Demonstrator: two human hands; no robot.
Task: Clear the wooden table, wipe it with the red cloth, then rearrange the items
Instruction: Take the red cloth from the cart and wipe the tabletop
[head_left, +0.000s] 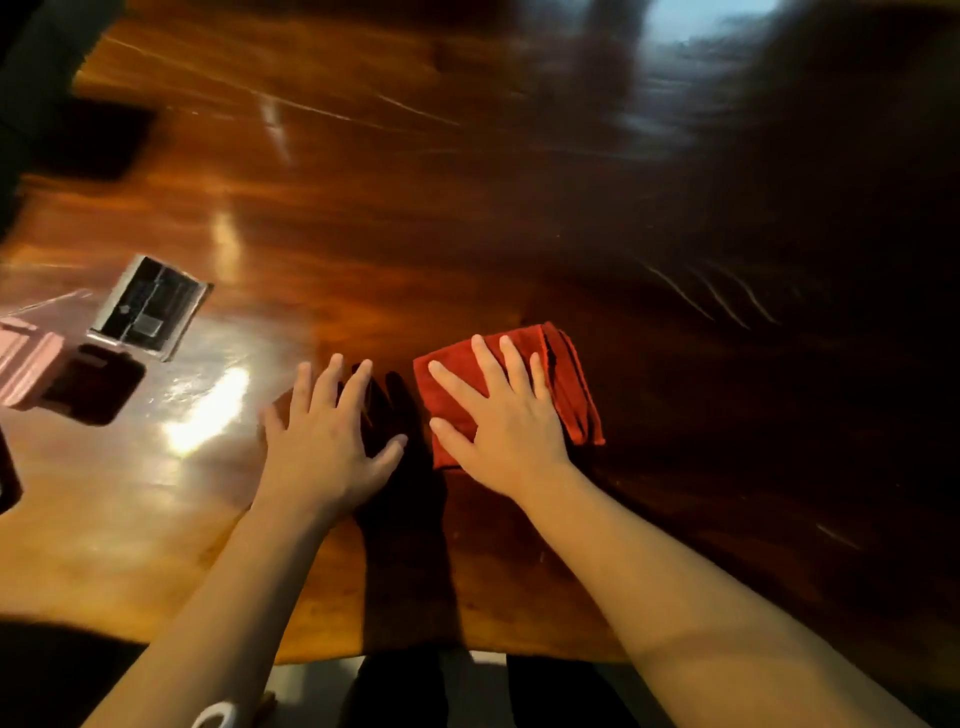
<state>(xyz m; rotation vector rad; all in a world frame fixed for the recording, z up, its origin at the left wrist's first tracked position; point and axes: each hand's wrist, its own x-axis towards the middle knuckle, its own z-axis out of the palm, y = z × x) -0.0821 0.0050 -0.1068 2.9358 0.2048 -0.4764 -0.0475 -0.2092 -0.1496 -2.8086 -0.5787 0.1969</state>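
Note:
A folded red cloth (566, 379) lies on the glossy wooden table (415, 234), a little right of centre near the front edge. My right hand (504, 415) presses flat on the cloth, fingers straight and spread. Just to its left, my left hand (327, 431) rests flat on the bare wood with fingers spread, holding nothing. Most of the cloth's left half is hidden under my right hand.
At the left edge stand a small black and white box (148, 309), a pink case (26, 364) and a dark square item (96, 387). Another dark object (98, 137) sits at the far left. The table's front edge (363, 654) runs just below my forearms.

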